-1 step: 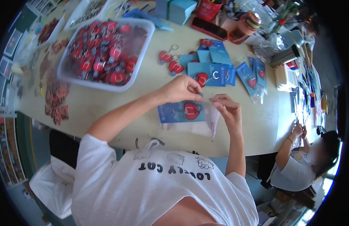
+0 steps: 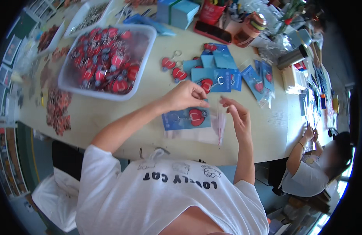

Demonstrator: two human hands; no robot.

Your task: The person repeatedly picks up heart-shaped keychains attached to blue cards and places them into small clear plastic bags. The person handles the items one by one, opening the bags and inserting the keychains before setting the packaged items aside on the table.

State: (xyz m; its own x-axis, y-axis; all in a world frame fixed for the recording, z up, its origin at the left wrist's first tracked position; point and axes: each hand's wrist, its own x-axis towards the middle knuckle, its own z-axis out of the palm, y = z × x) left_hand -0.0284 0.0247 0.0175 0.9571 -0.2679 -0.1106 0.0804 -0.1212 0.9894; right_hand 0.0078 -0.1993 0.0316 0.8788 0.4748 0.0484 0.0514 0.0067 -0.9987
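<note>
On the table before me lies a blue backing card (image 2: 177, 120) with a red, heart-like keychain (image 2: 196, 117) on it. A clear plastic zip bag (image 2: 188, 135) with a red strip at its right end is around or under the card; I cannot tell which. My left hand (image 2: 187, 96) is closed, its fingertips pinching at the upper right edge of the bag and card. Just right of the bag, my right hand (image 2: 238, 113) is raised with thumb and fingers apart, holding nothing. Beyond my hands, another keychain (image 2: 206, 84) rests on blue cards (image 2: 226, 76).
A translucent tub (image 2: 140, 84) of red keychains stands at the left. Loose keychains (image 2: 179, 74) and bagged cards (image 2: 254, 80) lie farther back. A phone (image 2: 213, 32) and a bottle (image 2: 249, 29) sit at the back. Another person (image 2: 310, 172) works at the right.
My right hand has let go of the bag's edge and its fingers have spread. My left hand stays at the bag's upper edge. The view has shifted slightly.
</note>
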